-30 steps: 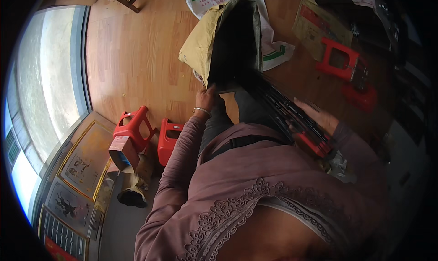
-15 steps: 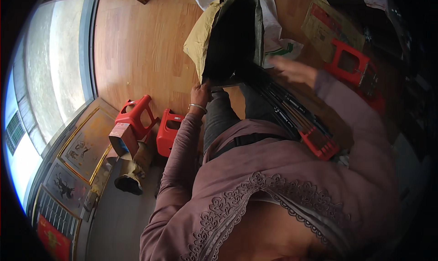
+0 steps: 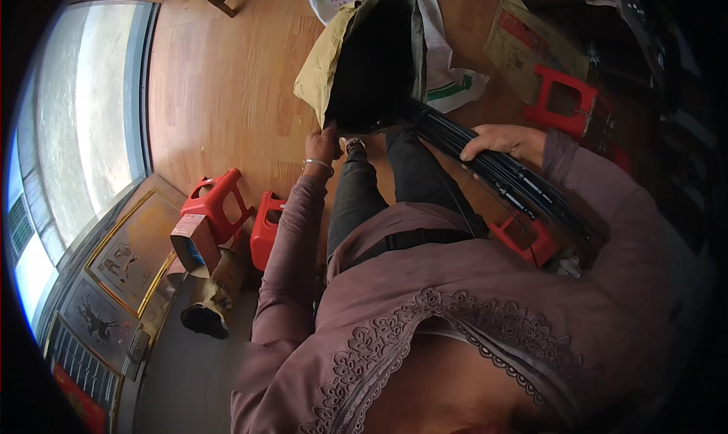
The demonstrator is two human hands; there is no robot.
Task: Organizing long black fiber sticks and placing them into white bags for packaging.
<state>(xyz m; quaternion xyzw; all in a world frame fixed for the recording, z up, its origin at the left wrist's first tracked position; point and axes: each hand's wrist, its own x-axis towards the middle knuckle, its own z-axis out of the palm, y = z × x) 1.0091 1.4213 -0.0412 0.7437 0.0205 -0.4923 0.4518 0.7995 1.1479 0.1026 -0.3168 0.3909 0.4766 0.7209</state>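
A tan paper sack with a black inside (image 3: pixel 317 76) gapes open in front of me. Its lower left edge is pinched in my left hand (image 3: pixel 322 146), a bangle on that wrist. My right hand (image 3: pixel 506 139) is closed round a bundle of long thin black rods (image 3: pixel 531 187), thumb on top. One end of the bundle lies at the sack's lower right edge; whether the tips are inside is hard to see in the dark. The other end slants back beside my right hip.
Red plastic stools (image 3: pixel 220 199) stand at left, with another red stool (image 3: pixel 565 100) at right. A white woven sack (image 3: pixel 447 85) and a flattened carton (image 3: pixel 523 47) lie on the wooden floor. Framed pictures (image 3: pixel 121 252) lean at lower left, near a crumpled paper bag (image 3: pixel 208 312).
My right hand, blurred and off the rods before, has closed round the bundle. The rods have shifted a little up and to the right. My left hand keeps its hold on the sack.
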